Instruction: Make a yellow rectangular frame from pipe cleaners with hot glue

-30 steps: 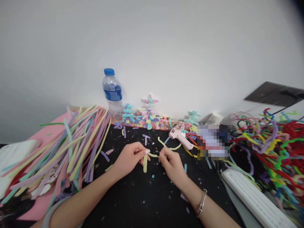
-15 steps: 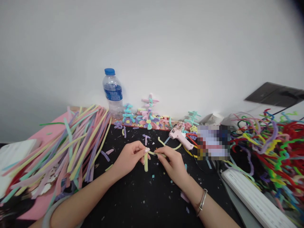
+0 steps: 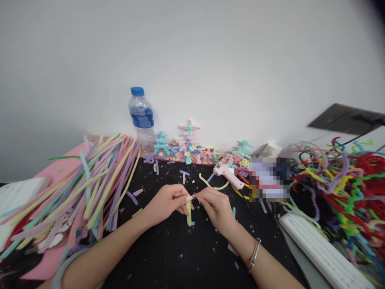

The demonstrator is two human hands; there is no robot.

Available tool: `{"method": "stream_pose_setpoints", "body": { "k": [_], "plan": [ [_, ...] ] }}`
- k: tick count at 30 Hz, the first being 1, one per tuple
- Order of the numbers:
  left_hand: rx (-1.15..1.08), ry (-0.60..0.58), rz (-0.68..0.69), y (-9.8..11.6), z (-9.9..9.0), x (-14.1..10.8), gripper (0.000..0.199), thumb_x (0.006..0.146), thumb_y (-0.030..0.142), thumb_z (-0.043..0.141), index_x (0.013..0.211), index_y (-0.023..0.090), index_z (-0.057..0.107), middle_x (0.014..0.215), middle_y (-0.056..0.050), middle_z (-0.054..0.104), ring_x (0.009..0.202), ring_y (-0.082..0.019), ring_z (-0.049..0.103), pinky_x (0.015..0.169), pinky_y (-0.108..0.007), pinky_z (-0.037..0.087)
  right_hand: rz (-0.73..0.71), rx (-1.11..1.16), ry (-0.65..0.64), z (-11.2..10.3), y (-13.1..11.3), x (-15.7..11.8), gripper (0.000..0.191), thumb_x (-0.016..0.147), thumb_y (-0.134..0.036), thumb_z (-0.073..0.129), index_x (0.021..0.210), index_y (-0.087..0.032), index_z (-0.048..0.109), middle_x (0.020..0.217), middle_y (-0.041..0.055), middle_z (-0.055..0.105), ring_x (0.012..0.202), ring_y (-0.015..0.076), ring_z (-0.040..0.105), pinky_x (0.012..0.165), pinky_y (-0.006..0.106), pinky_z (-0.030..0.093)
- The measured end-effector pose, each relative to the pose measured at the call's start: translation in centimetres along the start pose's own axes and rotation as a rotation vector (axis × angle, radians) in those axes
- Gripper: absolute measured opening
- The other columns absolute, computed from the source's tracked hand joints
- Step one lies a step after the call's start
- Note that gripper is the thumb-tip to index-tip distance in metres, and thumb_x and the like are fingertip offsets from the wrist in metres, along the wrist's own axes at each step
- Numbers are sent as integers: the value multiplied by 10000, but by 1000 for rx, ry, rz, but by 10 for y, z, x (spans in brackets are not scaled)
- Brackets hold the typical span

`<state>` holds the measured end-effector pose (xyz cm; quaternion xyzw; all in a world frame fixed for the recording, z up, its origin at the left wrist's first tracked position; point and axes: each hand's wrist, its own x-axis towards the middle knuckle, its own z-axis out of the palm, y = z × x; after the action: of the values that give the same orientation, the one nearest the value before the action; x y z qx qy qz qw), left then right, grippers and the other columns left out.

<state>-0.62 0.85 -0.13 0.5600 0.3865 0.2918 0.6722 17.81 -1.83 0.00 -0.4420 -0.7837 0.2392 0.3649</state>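
My left hand (image 3: pixel 173 202) is closed, thumb and fingers pinching a short pale yellow pipe cleaner (image 3: pixel 189 214) whose folded end hangs down below the fingertips. Close on its right, my right hand (image 3: pixel 215 202) pinches at the top of the same pipe cleaner; the bit between those fingertips is tiny and mostly hidden. Both hands are just above the black tabletop (image 3: pixel 168 257). Behind them lie a purple T-shaped piece (image 3: pixel 184 176) and a curved yellow pipe cleaner (image 3: pixel 213 186).
Loose pastel pipe cleaners (image 3: pixel 99 184) heap at left, tangled bright ones (image 3: pixel 345 192) at right. A pink glue gun (image 3: pixel 230 176), a water bottle (image 3: pixel 141 116) and pipe cleaner flowers and trees (image 3: pixel 188 150) stand along the wall. A white power strip (image 3: pixel 321 249) lies at right.
My right hand has come in closer to my left, and the strand that stretched between them no longer shows. The hanging yellow end has shifted slightly right and down.
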Motion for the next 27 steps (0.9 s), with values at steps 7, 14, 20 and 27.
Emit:
{"method": "stream_pose_setpoints", "body": {
  "k": [7, 14, 20, 27],
  "plan": [
    [15, 62, 67, -1, 1, 0, 193, 798, 312, 592, 748, 126, 608, 604, -13, 648, 591, -142, 639, 634, -278, 531, 136, 55, 159, 1, 3, 4, 138, 818, -226, 604, 703, -212, 679, 680, 28, 655, 635, 164, 604, 594, 263, 450],
    [27, 108, 36, 0, -2, -1, 178, 787, 295, 604, 780, 125, 655, 713, -45, 684, 713, -168, 665, 704, -290, 543, 148, 72, 142, -3, 7, 5, 174, 856, -182, 519, 793, -200, 680, 744, 39, 660, 689, 169, 610, 618, 265, 454],
    [75, 126, 51, 1, 2, -3, 170, 788, 273, 599, 778, 117, 666, 709, -61, 703, 701, -178, 674, 682, -283, 543, 157, -37, 194, 0, 4, 2, 158, 848, -188, 535, 869, -206, 690, 798, 51, 711, 651, 173, 639, 610, 275, 488],
    [90, 134, 54, 2, 10, -4, 170, 790, 265, 592, 759, 115, 666, 666, -52, 702, 663, -175, 673, 660, -276, 539, -49, -149, 266, 11, 3, -4, 138, 843, -139, 533, 888, -170, 661, 820, 87, 714, 696, 183, 666, 640, 268, 524]
  ]
}}
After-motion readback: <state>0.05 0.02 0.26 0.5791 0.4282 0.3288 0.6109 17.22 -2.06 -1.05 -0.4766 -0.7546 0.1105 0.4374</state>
